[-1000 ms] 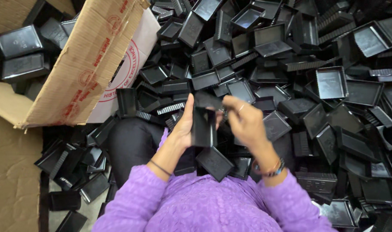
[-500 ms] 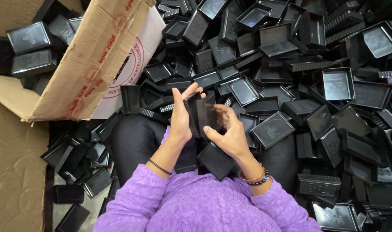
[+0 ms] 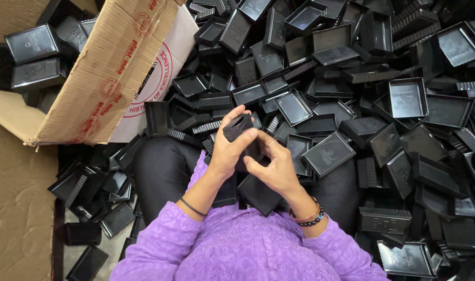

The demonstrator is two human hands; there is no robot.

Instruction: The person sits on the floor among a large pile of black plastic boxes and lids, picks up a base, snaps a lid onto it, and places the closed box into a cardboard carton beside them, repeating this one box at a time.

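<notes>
1. Floor (image 3: 19,208) covered in flattened brown cardboard at the near left; a bare grey patch showing at the near edge among scattered trays.
2. Heaped across the far and right side: a deep pile of black plastic trays (image 3: 383,104), lying at every angle, some open side up, some turned over with ribbed edges showing.
3. At far left: an open cardboard box (image 3: 102,73), tilted, one flap hanging toward the middle, with more black trays (image 3: 32,57) inside and behind it.
4. Seated amid the pile, in the near middle: black-clad knees and purple sleeves (image 3: 237,250).
5. Left hand (image 3: 228,151) closed around a small black tray (image 3: 240,127), held upright above the lap, fingers wrapped over its top edge.
6. Right hand (image 3: 274,166) pressed to the same tray from the right, fingers curled against its lower side; beaded bracelets on that wrist.
7. Another black tray (image 3: 258,195) resting on the lap just below the hands, tilted.
8. Open room: very little. Trays crowding up to both knees, touching the legs on the right; box flap close on the left. Only free space directly above the lap, where the hands sit.
</notes>
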